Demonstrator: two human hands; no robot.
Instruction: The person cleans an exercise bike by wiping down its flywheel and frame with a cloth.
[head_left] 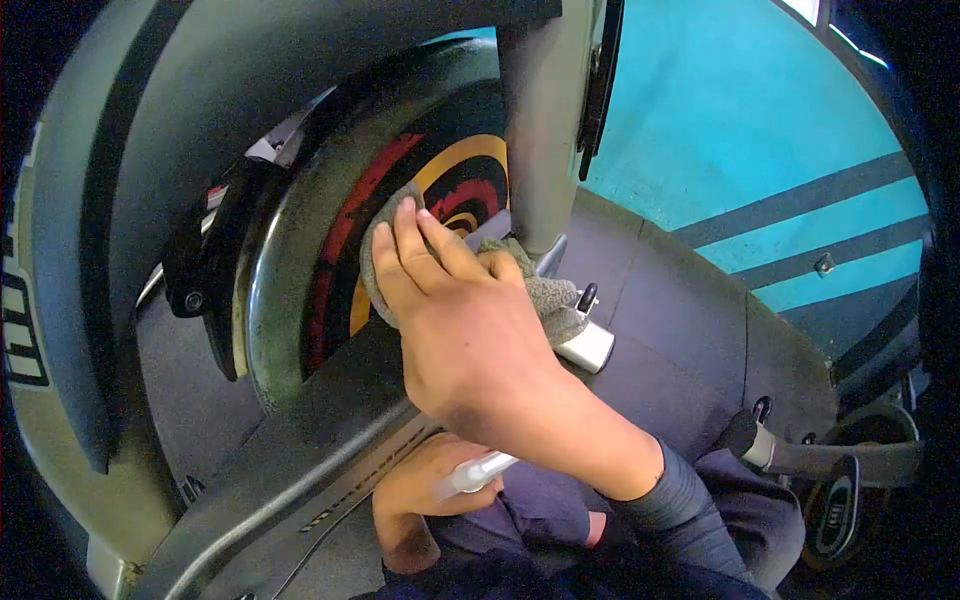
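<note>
My right hand (470, 330) presses a grey cloth (550, 295) against the face of a flywheel (335, 250) on an exercise bike. Its fingers lie over the cloth, which bunches out beside the thumb. The flywheel has a dark rim with red, orange and black rings. Below, under the bike's dark frame bar (300, 470), my left hand (425, 480) is closed around a whitish, tube-shaped thing (478, 472). My right forearm hides part of that area, and I cannot make out what the whole thing is.
A grey upright post (540, 130) stands right of the flywheel, with a silver-ended foot bar (590, 348) near its base. A curved grey cover (200, 130) arches at left. Another machine's wheel (835, 515) is at lower right. A turquoise wall (740, 100) rises behind the dark floor mats (670, 310).
</note>
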